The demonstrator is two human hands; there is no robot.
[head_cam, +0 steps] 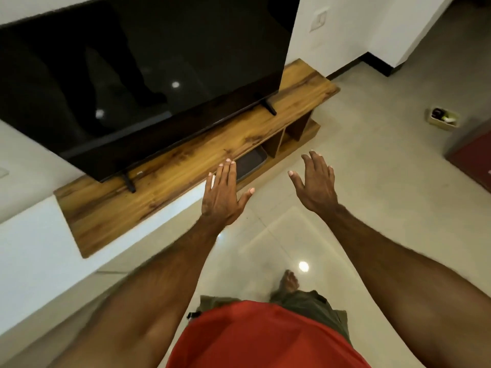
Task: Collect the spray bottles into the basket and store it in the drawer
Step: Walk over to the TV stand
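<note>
A glossy pale tiled floor (372, 208) carries a long, low wood-grain TV stand (186, 166) set along the white wall. A large black flat-screen television (138, 75) stands on the stand's top on two thin black feet, and a dark flat tray-like thing (248, 163) lies in one of its open lower compartments. Well apart, at the far right, a small pale rectangular basket (444, 118) with dark items inside sits on the floor near a dark red cabinet (475, 160), and a bare foot (289, 281) rests on the tiles.
</note>
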